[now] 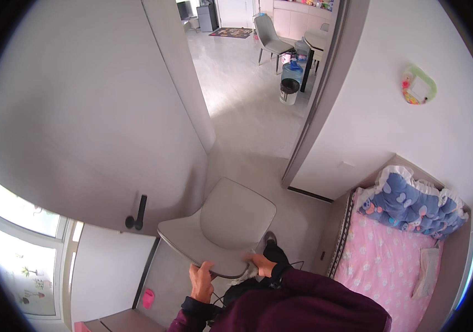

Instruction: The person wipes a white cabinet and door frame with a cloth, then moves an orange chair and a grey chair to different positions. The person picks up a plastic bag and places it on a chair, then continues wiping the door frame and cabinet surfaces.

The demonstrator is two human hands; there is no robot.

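Observation:
A light grey upholstered chair (236,211) is directly before me, its seat towards the doorway and its backrest towards my body. My left hand (201,282) grips the edge of the backrest, fingers over the rim. At the other side of the backrest, my right hand (261,264) is closed on its edge, with some greyish, fluffy cloth just below it. The chair's legs are hidden under the seat. One of my shoes (269,238) shows to the right of the chair.
A door (95,124) with a black handle (140,212) stands at the left. The door frame (323,95) is at the right. Beyond are another grey chair (274,43), water bottles (291,70) and a waste bin (288,93). A bed (377,253) is at the right, a pink slipper (148,299) lower left.

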